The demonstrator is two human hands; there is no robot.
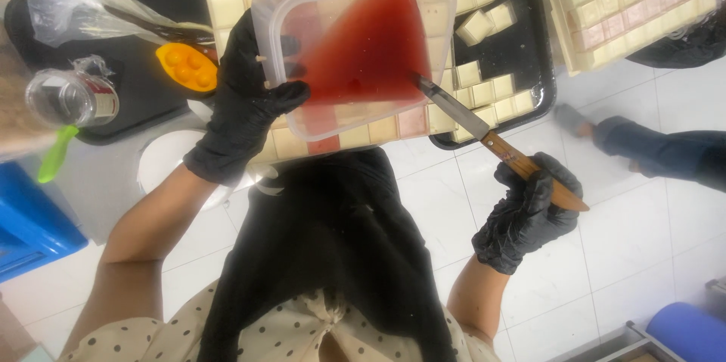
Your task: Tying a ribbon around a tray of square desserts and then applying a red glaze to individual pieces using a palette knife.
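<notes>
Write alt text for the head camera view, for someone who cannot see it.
A person in black gloves tilts a clear plastic tub of red liquid with the left hand, while the right hand holds a wooden-handled knife with its blade inside the tub. Beneath lies a black tray of pale square blocks.

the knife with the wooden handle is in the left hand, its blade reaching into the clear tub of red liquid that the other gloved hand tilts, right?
Not quite. In the head view the knife is in the right hand; the left hand tilts the clear tub of red liquid. The blade does reach into the tub.
</notes>
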